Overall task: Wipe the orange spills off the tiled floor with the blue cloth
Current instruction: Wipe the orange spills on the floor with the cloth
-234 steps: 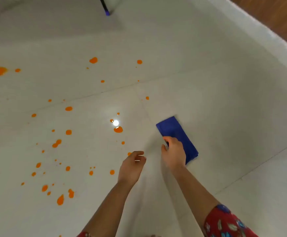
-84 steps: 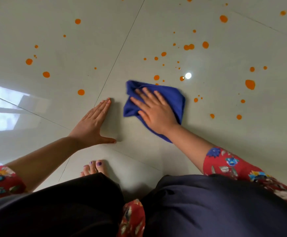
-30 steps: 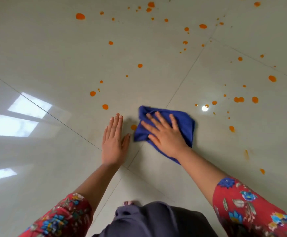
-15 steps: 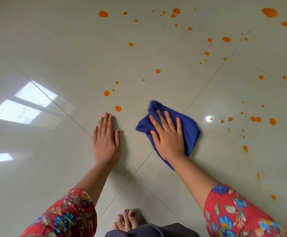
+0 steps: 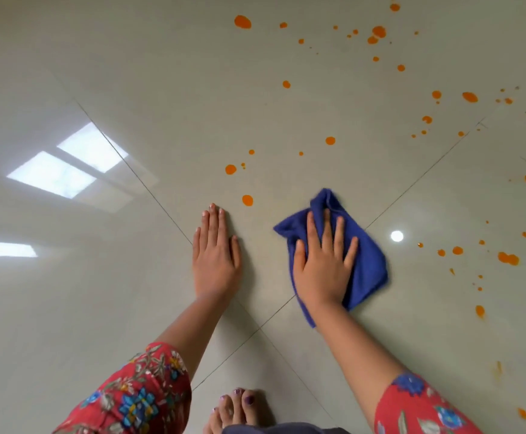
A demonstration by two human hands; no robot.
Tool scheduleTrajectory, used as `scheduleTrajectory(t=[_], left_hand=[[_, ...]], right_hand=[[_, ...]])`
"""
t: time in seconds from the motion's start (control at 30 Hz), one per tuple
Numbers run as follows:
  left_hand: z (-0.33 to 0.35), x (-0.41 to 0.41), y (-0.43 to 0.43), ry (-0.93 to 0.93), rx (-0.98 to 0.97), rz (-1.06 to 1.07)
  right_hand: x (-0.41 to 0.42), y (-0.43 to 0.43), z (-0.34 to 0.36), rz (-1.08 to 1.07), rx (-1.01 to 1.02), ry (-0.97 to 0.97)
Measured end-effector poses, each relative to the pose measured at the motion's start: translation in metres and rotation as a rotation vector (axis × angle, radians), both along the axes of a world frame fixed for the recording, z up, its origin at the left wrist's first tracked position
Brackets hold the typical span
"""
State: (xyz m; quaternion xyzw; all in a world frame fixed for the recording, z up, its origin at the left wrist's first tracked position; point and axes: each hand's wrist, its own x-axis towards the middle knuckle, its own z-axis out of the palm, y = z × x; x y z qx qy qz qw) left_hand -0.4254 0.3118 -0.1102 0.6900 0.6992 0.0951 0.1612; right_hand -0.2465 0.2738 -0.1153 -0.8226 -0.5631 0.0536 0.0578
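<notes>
A glossy pale tiled floor point(image 5: 130, 308) fills the view, and at far left we see a window's reflection point(image 5: 67, 170) on it. Moving right, the left hand point(image 5: 216, 258) lies flat on a bare tile with its fingers straight and together, holding nothing; we judge that it props up the crouching body. Just beyond its fingertips sit the three nearest orange drops point(image 5: 247, 200). Next comes the blue cloth point(image 5: 368, 264), crumpled on the floor across a tile joint, with the right hand point(image 5: 321, 270) spread wide on top and pressing it down, probably so that the whole palm drives the wipe. Further right and beyond, the orange spills point(image 5: 509, 258) are scattered well apart. We count one cloth, two hands, and well over twenty spots left to clean.
</notes>
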Motion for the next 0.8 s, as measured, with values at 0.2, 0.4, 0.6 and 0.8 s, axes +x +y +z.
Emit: scheduleTrajectory(t=[0.2,0.4,0.6,0.8], left_hand=[[0.001,-0.003,-0.001,-0.053,0.021,0.007],[0.002,-0.023,0.049,-0.031,0.027,0.153],[-0.004,-0.027,0.076,0.031,0.043,0.185],[-0.004,-0.028,0.076,0.020,0.028,0.164]], right_hand=[[-0.032,0.013,0.003,0.709,-0.045,0.002],[-0.023,0.010,0.000,0.074,0.011,0.001],[-0.060,0.039,0.000,0.667,0.005,0.032],[-0.038,0.097,-0.003,0.308,0.025,0.009]])
